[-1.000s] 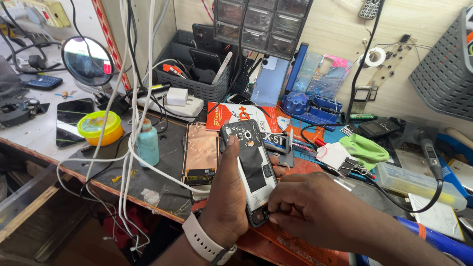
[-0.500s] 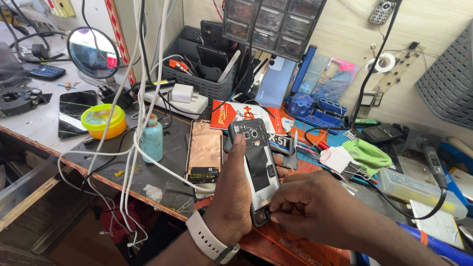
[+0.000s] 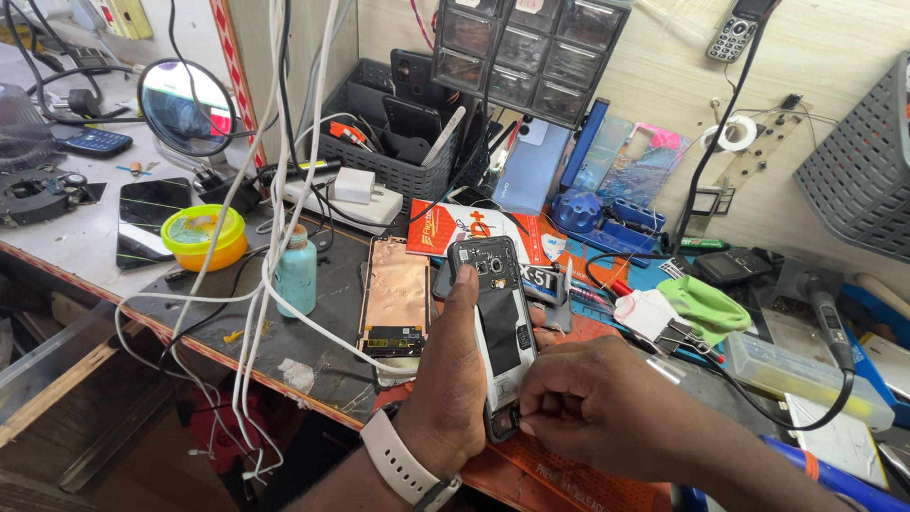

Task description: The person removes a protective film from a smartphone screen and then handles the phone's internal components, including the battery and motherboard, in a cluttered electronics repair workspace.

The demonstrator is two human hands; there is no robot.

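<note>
Opened phone [image 3: 500, 332]: back cover off, dark frame, camera module at the top, black-and-white battery panel down the middle, small parts exposed at the lower end. Held upright above the surface [image 3: 284, 351], just right of a copper-backed display panel [image 3: 395, 296] lying flat. Left hand [image 3: 453, 379]: fingers clamped on the phone's left edge, thumb reaching to the camera end; pale watch at the wrist. Right hand [image 3: 592, 408]: fingertips pinched together at the phone's bottom corner. Against the earlier frames: grip and pinch unchanged, phone held a little lower and nearer.
</note>
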